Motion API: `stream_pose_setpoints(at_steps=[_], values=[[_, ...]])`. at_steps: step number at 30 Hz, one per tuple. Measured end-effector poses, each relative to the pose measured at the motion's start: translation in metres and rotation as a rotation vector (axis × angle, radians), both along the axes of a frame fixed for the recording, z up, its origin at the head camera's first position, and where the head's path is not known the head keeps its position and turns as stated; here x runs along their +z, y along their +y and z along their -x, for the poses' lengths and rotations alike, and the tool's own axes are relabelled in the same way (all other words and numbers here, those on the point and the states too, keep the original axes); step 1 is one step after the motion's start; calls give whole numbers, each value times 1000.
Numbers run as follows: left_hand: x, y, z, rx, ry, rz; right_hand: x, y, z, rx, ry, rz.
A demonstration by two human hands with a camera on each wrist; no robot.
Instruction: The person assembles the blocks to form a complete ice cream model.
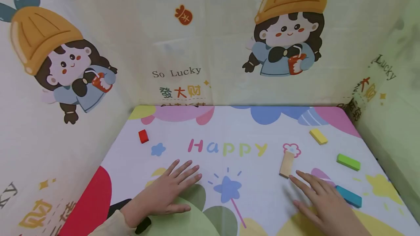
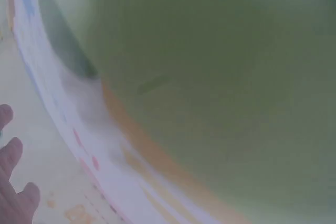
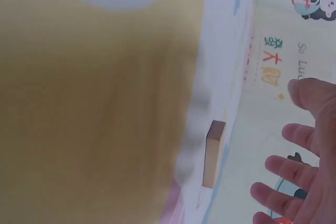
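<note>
My left hand [image 1: 172, 188] is over the left middle of the table, its fingers spread and nothing held; a few of its fingertips show at the edge of the left wrist view. To the right, my right hand [image 1: 323, 201] hovers with fingers extended and holds nothing. Its index fingertip appears close to the near end of a plain wooden block [image 1: 287, 164]. In the right wrist view a gap separates that hand from the wooden block [image 3: 212, 156]. A blue block [image 1: 349, 196] lies beside the right hand, partly behind its fingers.
Farther right lie a green block [image 1: 348, 162] and a yellow block [image 1: 318, 136]. A small red block [image 1: 143, 136] sits at the far left. The white printed tabletop [image 1: 242, 126] is bordered by patterned cloth walls [image 1: 226, 57] at the back and sides.
</note>
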State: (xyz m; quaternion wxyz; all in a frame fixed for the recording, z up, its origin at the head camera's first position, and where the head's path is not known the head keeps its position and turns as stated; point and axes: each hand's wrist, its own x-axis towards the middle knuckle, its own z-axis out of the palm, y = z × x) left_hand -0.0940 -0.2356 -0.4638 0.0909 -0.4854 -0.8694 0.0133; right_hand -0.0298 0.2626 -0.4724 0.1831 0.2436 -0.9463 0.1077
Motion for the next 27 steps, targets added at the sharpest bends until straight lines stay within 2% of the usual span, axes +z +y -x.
stream_pose_setpoints(at_steps=[5, 8, 13, 18, 27], values=[[5, -13, 17, 114, -60, -19, -2, 1, 15, -59, -65, 6], [6, -23, 27, 173, -106, -45, -3, 3, 24, -113, -152, -26], [-3, -39, 44, 246, -154, -43, -5, 7, 34, -196, -296, -45], [-14, -60, 65, 337, -167, -26, -6, 7, 41, -192, -292, -26], [-13, -91, 105, 520, -220, -61, -5, -2, 51, -208, -331, -25]])
